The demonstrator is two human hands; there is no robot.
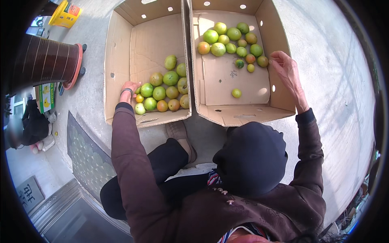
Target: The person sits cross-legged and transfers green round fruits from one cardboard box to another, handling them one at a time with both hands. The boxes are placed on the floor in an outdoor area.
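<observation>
My left hand (130, 88), with a dark band at the wrist, reaches into the left cardboard box (156, 36). Its fingers lie against a small green tomato (138, 90) and beside an orange-yellow tomato (139, 98); whether they grip either is hidden. Several green and reddish tomatoes (159, 93) lie bunched in that box's near right part. At the right wall of the right cardboard box (240, 97), my right hand (285, 68) has curled fingers with nothing visible in them. Their tips are close to a brownish-green tomato (262, 61). More green and reddish tomatoes (233, 34) lie toward that box's far side.
A lone green tomato (236, 93) lies in the right box's near part. Left stand a large brown pot (45, 60) on a wheeled base (75, 66), a yellow bucket (65, 15) and a banana carton (46, 96). A patterned mat (88, 155) lies nearer. Another person (33, 124) is at far left.
</observation>
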